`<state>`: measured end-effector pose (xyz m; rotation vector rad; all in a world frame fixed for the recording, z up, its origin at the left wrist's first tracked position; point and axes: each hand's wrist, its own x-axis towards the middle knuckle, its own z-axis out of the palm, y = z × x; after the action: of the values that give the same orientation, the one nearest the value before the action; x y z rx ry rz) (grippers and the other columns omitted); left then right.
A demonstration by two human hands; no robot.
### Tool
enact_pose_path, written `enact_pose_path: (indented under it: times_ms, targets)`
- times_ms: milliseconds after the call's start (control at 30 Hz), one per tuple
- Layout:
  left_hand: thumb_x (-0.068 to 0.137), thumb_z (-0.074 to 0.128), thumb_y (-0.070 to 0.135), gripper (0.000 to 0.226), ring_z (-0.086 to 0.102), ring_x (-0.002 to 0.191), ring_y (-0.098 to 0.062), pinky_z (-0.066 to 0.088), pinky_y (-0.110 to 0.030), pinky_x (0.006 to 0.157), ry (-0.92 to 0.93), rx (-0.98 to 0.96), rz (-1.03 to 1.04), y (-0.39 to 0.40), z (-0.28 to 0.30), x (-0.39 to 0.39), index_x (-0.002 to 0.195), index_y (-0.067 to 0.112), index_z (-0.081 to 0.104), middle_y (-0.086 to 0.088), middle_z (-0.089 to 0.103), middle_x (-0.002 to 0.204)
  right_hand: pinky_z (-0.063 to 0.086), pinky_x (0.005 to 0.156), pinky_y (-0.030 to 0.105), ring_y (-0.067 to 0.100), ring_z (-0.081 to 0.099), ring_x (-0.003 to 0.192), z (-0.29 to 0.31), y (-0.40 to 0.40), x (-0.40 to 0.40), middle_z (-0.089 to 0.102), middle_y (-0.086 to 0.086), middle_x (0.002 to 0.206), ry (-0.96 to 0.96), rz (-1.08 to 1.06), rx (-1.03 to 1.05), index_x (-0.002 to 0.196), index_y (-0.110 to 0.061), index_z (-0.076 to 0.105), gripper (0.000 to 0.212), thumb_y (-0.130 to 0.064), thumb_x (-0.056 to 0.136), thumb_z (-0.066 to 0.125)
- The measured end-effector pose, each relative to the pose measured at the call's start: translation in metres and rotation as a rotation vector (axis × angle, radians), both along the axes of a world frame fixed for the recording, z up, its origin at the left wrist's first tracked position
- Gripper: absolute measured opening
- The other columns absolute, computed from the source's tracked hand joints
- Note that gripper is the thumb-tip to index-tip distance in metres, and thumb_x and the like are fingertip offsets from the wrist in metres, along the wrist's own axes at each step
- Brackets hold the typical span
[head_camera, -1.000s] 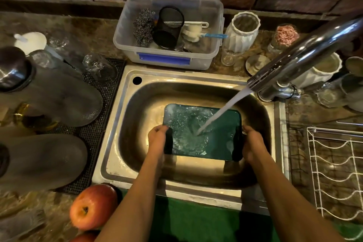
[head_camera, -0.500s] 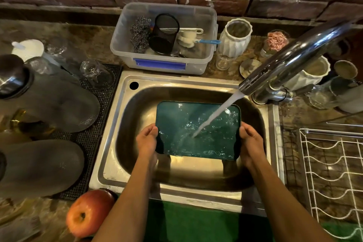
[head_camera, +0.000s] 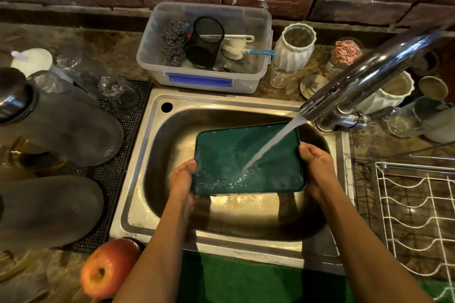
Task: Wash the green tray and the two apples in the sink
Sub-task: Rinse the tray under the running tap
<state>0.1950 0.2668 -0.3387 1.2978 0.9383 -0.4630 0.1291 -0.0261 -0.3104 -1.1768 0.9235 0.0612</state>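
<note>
Now we're gripping the green tray (head_camera: 236, 155) by both short edges, left hand (head_camera: 182, 179) and right hand (head_camera: 317, 167), fingers curled round; tilting it lets faucet (head_camera: 369, 74) water sheet off into the sink (head_camera: 246, 226).

A home kitchen: steel sink (head_camera: 138, 179), running faucet (head_camera: 364, 76), dish rack (head_camera: 418, 216).

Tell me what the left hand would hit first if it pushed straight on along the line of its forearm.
The left hand grips the green tray's left edge and points up the frame, away from the person. Straight on, it would likely meet the steel sink's far wall first, though depth is hard to judge from this single view.
</note>
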Motion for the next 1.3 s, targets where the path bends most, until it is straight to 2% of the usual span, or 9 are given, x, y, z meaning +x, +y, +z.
enact_pose_path:
  times_ms: [167,233,367,533,667,867,1000,1133,1300]
  targets:
    - [0.091,0.058,0.003,0.023,0.068,0.090,-0.033,0.061,-0.048,0.076,-0.007,-0.012,-0.014,0.002,0.005,0.005,0.111,0.005,0.069,-0.016,0.073,0.098,0.060,0.064,0.036,0.025,0.071,0.096,-0.002,0.001,-0.003,0.078,0.003,0.098,0.078,-0.006,0.013,0.104,-0.016,0.072,0.023,-0.025,0.102,0.051]
    - [0.093,0.059,0.006,0.015,0.071,0.083,-0.028,0.060,-0.038,0.066,-0.035,-0.017,-0.022,0.003,0.008,0.007,0.103,0.008,0.070,-0.010,0.075,0.091,0.059,0.071,0.042,0.028,0.069,0.093,-0.005,0.005,-0.005,0.077,0.007,0.093,0.110,-0.040,0.026,0.094,-0.015,0.072,0.023,-0.019,0.101,0.051]
    - [0.095,0.058,0.005,0.017,0.071,0.072,-0.021,0.057,-0.033,0.067,-0.115,0.016,-0.050,0.004,0.016,0.015,0.087,0.013,0.071,-0.004,0.076,0.080,0.055,0.078,0.044,0.028,0.064,0.082,-0.013,0.014,-0.012,0.071,0.008,0.082,0.159,-0.121,0.041,0.080,-0.012,0.068,0.026,-0.004,0.098,0.050]
    - [0.098,0.058,0.006,0.016,0.069,0.071,-0.012,0.056,-0.027,0.062,-0.247,0.052,-0.160,0.003,0.031,0.021,0.092,0.011,0.072,0.003,0.075,0.079,0.050,0.077,0.041,0.026,0.056,0.081,-0.020,0.022,-0.022,0.063,0.010,0.084,0.132,-0.111,0.124,0.078,-0.010,0.060,0.031,0.005,0.097,0.041]
    - [0.099,0.057,0.009,0.022,0.067,0.094,-0.020,0.054,-0.038,0.078,-0.288,0.055,-0.179,0.006,0.041,0.024,0.115,0.010,0.072,-0.004,0.074,0.105,0.053,0.084,0.047,0.027,0.065,0.098,-0.020,0.021,-0.024,0.072,0.008,0.101,0.121,-0.111,0.178,0.099,-0.013,0.068,0.026,-0.008,0.103,0.043]
    - [0.100,0.054,0.010,0.023,0.068,0.104,-0.026,0.056,-0.045,0.086,-0.282,-0.003,-0.121,0.013,0.038,0.023,0.116,0.014,0.071,-0.007,0.074,0.113,0.056,0.083,0.044,0.027,0.068,0.105,-0.008,0.015,-0.017,0.075,0.008,0.110,0.029,-0.109,0.162,0.123,-0.010,0.065,0.030,-0.008,0.104,0.043]
    - [0.103,0.049,0.009,0.024,0.069,0.105,-0.028,0.059,-0.045,0.081,-0.210,-0.086,-0.028,0.015,0.024,0.015,0.111,0.013,0.070,-0.005,0.076,0.110,0.058,0.081,0.037,0.022,0.072,0.097,0.012,0.013,-0.005,0.077,0.004,0.102,-0.057,-0.076,0.076,0.116,-0.011,0.068,0.025,-0.008,0.101,0.048]
    - [0.103,0.045,0.010,0.028,0.062,0.116,-0.041,0.047,-0.064,0.102,-0.082,-0.128,-0.001,0.005,0.011,0.004,0.121,0.004,0.065,-0.019,0.068,0.124,0.057,0.074,0.031,0.014,0.073,0.083,0.032,0.013,0.007,0.078,0.001,0.092,-0.102,0.020,-0.057,0.103,-0.014,0.072,0.018,-0.012,0.100,0.054]
    - [0.102,0.045,0.014,0.022,0.071,0.087,-0.035,0.059,-0.047,0.068,0.108,-0.137,0.002,-0.002,0.006,-0.007,0.101,0.011,0.067,-0.016,0.073,0.100,0.053,0.072,0.028,0.009,0.071,0.077,0.042,0.009,0.019,0.077,-0.007,0.080,-0.043,0.053,-0.140,0.094,-0.017,0.073,0.016,-0.016,0.098,0.058]
